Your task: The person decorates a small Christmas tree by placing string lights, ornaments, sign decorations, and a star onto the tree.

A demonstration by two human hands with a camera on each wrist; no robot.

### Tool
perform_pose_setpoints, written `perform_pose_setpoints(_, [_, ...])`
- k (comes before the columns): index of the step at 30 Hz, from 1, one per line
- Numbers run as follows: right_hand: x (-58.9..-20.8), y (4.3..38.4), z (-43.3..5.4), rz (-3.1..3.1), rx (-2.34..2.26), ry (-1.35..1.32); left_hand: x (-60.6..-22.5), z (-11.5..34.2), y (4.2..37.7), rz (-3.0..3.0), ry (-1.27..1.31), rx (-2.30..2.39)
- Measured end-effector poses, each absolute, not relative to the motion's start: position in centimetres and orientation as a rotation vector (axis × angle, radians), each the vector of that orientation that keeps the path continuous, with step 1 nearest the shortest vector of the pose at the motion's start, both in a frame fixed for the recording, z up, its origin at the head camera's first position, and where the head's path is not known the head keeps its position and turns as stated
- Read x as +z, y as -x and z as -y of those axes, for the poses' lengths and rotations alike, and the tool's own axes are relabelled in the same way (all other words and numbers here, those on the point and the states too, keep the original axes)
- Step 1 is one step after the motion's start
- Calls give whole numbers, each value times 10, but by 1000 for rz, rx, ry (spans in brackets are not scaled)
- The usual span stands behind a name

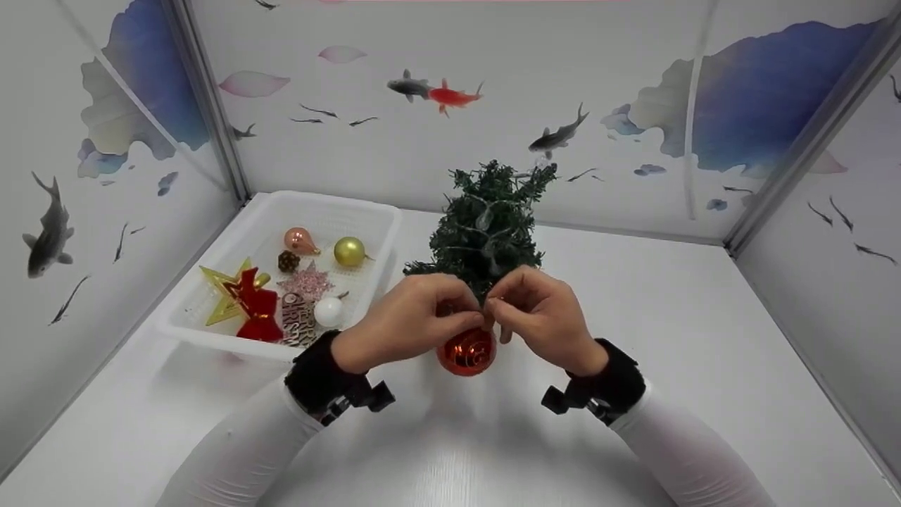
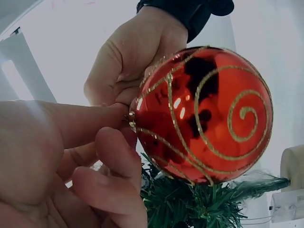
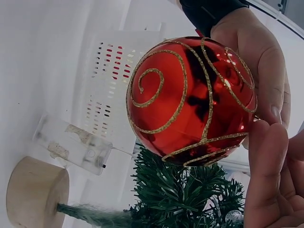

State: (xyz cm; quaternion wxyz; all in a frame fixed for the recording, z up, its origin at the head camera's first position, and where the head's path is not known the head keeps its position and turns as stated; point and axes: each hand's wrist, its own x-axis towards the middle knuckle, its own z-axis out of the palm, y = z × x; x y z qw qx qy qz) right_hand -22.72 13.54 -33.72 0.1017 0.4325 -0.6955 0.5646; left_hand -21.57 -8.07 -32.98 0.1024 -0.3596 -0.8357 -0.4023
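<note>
A shiny red Christmas ball (image 1: 467, 353) with gold glitter swirls hangs below both hands, in front of the small green Christmas tree (image 1: 484, 225). My left hand (image 1: 412, 317) pinches at the ball's gold top with thumb and fingers. From the other side my right hand (image 1: 549, 320) pinches at the same spot, the two sets of fingertips meeting there. Close up, the left wrist view shows the ball (image 2: 209, 114) with its cap between the fingertips. Any hanging loop is hidden by the fingers. Branches of the tree (image 3: 185, 185) show behind the ball in the right wrist view.
A white plastic basket (image 1: 391, 232) to the left holds a gold star (image 1: 224, 292), a red bow (image 1: 259, 310), a yellow-gold ball (image 1: 349, 251), a white ball (image 1: 329, 311) and other ornaments. Beside the tree's wooden base (image 3: 35, 192) lies a clear battery box (image 3: 71, 145). Printed panels enclose the table.
</note>
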Motion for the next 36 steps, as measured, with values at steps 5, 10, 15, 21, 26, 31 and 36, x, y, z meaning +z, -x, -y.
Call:
perform_pose_setpoints(5, [-342, 229, -132, 2071, 1641, -1278, -334, 89, 215, 2473, 1073, -1237])
perform_pose_setpoints(10, [-348, 224, -123, 2090, 1572, -1287, -342, 98, 214, 2548, 1055, -1306])
perform_pose_setpoints(15, [-370, 226, -115, 2152, 1403, -1227, -349, 105, 215, 2621, 1019, -1353])
perform_pose_setpoints(21, [-384, 230, -110, 2164, 1115, -1135, -356, 108, 222, 2668, 904, -1254])
perform_pose_setpoints(26, [-386, 231, -104, 2187, 1059, -1093, -359, 110, 226, 2667, 798, -1141])
perform_pose_setpoints(31, [-386, 233, -97, 2266, 994, -1044, -362, 113, 228, 2672, 710, -1095])
perform_pose_setpoints(36, [-382, 234, -92, 2330, 1013, -1002, -365, 115, 231, 2616, 640, -1080])
